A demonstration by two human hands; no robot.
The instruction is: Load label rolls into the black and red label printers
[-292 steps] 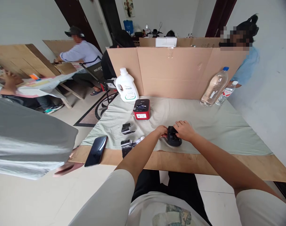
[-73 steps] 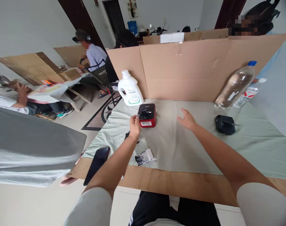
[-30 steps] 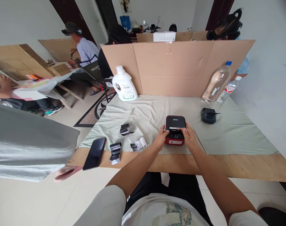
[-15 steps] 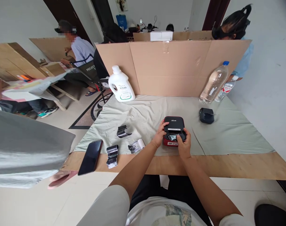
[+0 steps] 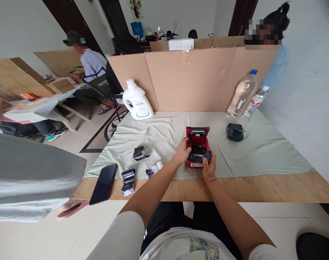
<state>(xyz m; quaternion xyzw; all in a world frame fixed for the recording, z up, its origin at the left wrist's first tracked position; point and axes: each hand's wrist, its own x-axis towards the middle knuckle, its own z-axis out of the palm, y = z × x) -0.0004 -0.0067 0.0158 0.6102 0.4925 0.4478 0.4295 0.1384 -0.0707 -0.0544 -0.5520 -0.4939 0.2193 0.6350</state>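
A: Red-and-black small plastic label printer, lid tipped up toward the cardboard screen, sits on the pale green cloth near the front edge of the wooden table. Step looks like working inside the open paper bay

B: Hands?

A: Left hand flat against the printer's left side, fingers curled on the casing, steadying it. Right hand at the front right corner, thumb on the black front part; can't tell if it pinches anything or only presses

B: Next move?

A: My guess: keep the body braced with the left and use fine fingertip work in the bay with the right. Whether paper sits inside is too small to tell

B: Readable text?

A: Barcode-type sticker on the printer's front face, unreadable. White plastic jug with green label has print, too small. Black folding chair back reads roughly "PROJECT", cut off. Clear plastic bottle with blue cap has no legible label

B: Other stuff?

A: Black smartphone at the left edge, curled black-and-white paper strips beside it, small black device well right of the printer
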